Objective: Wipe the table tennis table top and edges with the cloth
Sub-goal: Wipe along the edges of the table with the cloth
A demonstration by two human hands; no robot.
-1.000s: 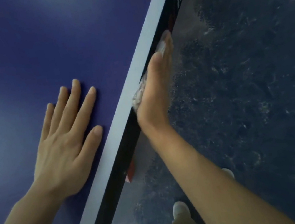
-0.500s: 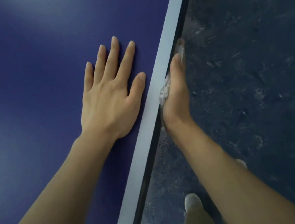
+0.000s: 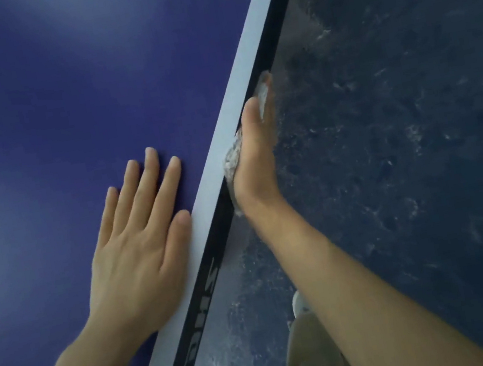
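most of the cloth (image 3: 234, 157) is hidden between the right hand (image 3: 257, 161) and the dark side edge (image 3: 259, 48) of the tabletop (image 3: 57, 85); only pale bits show at palm and fingertips. it lies lengthwise along that edge. right hand presses it flat; left hand (image 3: 138, 241) lies spread, holding nothing, on the blue top. edge lettering is blurred.
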